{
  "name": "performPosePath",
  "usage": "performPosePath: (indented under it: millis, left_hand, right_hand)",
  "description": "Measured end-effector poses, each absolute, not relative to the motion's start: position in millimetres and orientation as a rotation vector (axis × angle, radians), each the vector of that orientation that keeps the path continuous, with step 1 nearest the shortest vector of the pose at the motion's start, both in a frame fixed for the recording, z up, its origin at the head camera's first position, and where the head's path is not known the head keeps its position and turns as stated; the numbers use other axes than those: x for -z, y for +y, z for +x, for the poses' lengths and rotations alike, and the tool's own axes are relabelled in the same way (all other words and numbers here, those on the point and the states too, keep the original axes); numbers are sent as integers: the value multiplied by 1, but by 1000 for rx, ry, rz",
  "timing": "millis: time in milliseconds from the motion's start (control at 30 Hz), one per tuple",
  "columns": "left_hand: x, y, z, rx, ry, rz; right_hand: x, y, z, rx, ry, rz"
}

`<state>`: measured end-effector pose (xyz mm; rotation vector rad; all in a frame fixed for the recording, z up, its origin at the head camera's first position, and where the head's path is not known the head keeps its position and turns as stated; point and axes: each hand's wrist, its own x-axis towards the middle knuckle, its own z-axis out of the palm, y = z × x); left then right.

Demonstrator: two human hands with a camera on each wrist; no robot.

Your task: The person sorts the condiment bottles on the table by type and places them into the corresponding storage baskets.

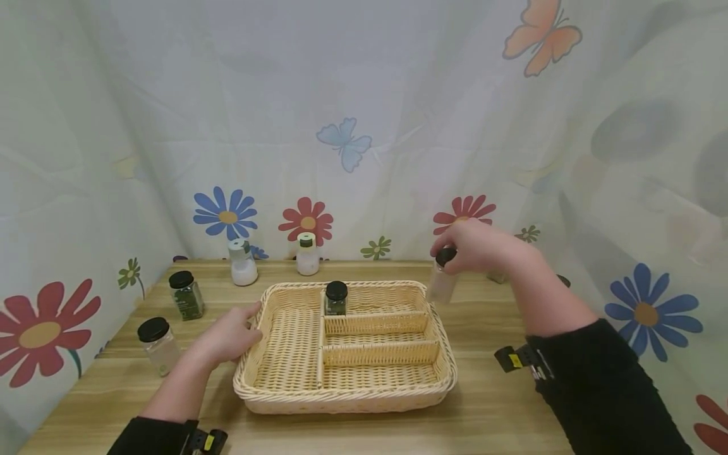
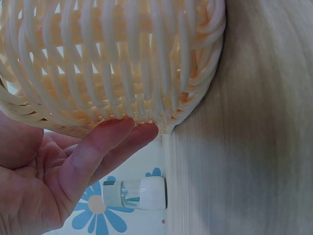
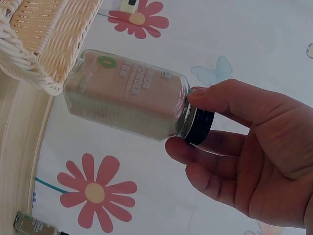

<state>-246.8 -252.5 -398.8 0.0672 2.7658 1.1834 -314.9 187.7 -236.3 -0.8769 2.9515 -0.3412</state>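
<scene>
Powder jar (image 1: 442,285) hangs just beyond the far right corner of the wicker basket (image 1: 347,397), grasped near its black cap (image 1: 446,255) between the thumb and fingers of the right hand (image 1: 469,246). Its long axis runs close to vertical, cap up, the base leaning slightly left toward the rim; whether glass and wicker touch, I cannot tell. The left hand (image 1: 230,333) grips the basket's left edge, with fingers against the outer wall.

Room to move runs along the surface (image 1: 500,404) right of the basket, while the far edge meets a flowered curtain (image 1: 387,189) behind. Inside, the far right compartment holds a capped green jar (image 1: 336,300), upright against the long divider (image 1: 321,341). Left of the basket stand a dark-capped jar (image 1: 186,296) and, nearer, a pale jar (image 1: 161,346). Two white shakers (image 1: 308,255) stand near the far edge; another small jar (image 3: 35,225) stands far right, partly hidden by the right forearm.
</scene>
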Motion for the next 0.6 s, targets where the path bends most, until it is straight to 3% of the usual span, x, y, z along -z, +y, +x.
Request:
performPosePath:
  millis: [600]
  left_hand:
    - [398, -253, -245, -1248, 2710, 58]
  right_hand:
    - [239, 153, -315, 321, 2824, -1033]
